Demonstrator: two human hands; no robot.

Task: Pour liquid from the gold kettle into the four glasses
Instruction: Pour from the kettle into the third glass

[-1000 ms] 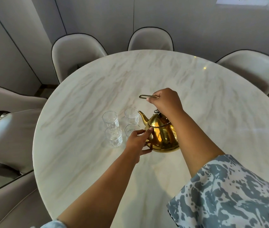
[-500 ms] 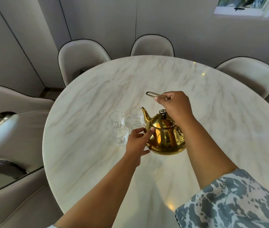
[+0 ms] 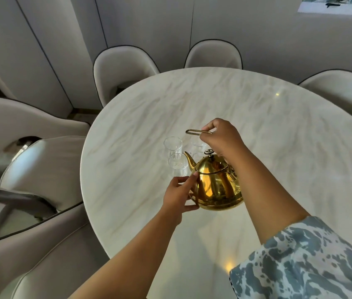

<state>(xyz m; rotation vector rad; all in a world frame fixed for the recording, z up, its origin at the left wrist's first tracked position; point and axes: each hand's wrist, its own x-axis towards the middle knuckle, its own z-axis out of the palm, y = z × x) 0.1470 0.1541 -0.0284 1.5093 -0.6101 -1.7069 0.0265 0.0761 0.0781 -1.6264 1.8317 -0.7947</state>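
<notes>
Above the table (image 3: 300,147), the right hand (image 3: 222,137) has its fingers clamped on the gold kettle (image 3: 216,186)'s handle; the left hand (image 3: 179,195) has spread fingers touching its side. The spout points toward the glasses (image 3: 176,160).

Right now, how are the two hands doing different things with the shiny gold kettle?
The right hand is up high, pinching the thin wire handle; the left hand is lower, fingers pressed flat against the gold kettle side. The right hand carries, while the left only steadies. Both are bare and touching the kettle.
</notes>
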